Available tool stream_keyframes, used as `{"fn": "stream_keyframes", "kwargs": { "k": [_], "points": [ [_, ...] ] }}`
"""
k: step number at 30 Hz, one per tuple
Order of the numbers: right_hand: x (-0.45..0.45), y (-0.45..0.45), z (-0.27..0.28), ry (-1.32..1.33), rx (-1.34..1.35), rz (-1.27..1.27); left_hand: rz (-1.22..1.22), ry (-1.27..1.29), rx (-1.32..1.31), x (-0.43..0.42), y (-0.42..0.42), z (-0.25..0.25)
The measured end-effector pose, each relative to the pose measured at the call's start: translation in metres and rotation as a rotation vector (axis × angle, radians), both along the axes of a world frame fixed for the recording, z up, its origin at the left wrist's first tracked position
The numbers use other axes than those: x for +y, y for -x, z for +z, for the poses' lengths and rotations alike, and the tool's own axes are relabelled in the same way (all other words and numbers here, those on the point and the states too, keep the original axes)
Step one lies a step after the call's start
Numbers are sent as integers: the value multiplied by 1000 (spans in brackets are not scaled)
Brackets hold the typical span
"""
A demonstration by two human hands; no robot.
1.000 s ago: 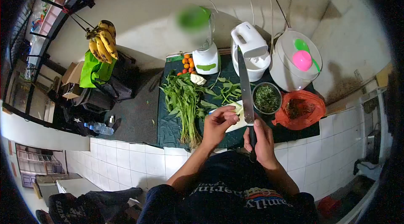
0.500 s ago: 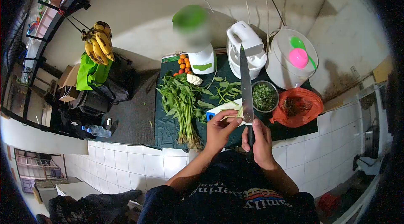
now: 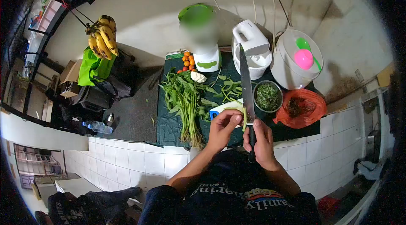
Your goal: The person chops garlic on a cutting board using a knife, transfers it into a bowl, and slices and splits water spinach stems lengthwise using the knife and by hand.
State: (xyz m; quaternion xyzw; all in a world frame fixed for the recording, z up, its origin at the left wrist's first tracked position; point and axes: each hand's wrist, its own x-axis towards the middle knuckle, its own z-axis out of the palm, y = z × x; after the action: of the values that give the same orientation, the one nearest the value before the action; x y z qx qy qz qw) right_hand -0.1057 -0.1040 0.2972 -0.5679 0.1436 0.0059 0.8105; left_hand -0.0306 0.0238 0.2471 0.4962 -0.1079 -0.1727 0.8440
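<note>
My right hand (image 3: 261, 140) is closed round the black handle of a large knife, its long blade (image 3: 246, 85) pointing away from me. Beside the blade, my left hand (image 3: 226, 130) pinches pale green vegetable stems (image 3: 244, 119) between thumb and fingers. Beneath my hands lies a white cutting board (image 3: 220, 108) with a blue corner, partly hidden. To the left rests a bundle of leafy greens (image 3: 184, 102) with roots towards me. Loose leafy sprigs (image 3: 229, 88) lie behind the board. Right of the knife stands a round bowl of chopped greens (image 3: 267, 97).
An open orange-red plastic bag (image 3: 315, 117) holding dark scraps lies at the right. Along the back stand a green-and-white blender (image 3: 207, 60), a white hand mixer (image 3: 252, 41) and a large white appliance (image 3: 292, 75). Small orange fruits (image 3: 186, 64) sit by the blender. Bananas (image 3: 103, 41) hang left.
My left hand has turned slightly, and a green stem in it now points down alongside the blade. The knife stays in my right hand. The whole view has shifted a little.
</note>
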Motion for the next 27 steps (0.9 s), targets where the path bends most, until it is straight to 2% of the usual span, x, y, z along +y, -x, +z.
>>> {"fn": "stream_keyframes", "kwargs": {
  "k": [9,19,21,25,27],
  "points": [
    [6,-3,-1,110,-37,70,116,-92,58,4,-4,3],
    [9,-2,5,204,-49,121,132,-143,36,8,-6,1],
    [8,-2,6,195,-50,132,90,-22,162,8,-7,-1],
    [6,0,4,152,-34,168,49,68,187,12,-8,6],
    [4,1,4,164,-49,184,-12,134,284,13,-7,9]
  ]
}}
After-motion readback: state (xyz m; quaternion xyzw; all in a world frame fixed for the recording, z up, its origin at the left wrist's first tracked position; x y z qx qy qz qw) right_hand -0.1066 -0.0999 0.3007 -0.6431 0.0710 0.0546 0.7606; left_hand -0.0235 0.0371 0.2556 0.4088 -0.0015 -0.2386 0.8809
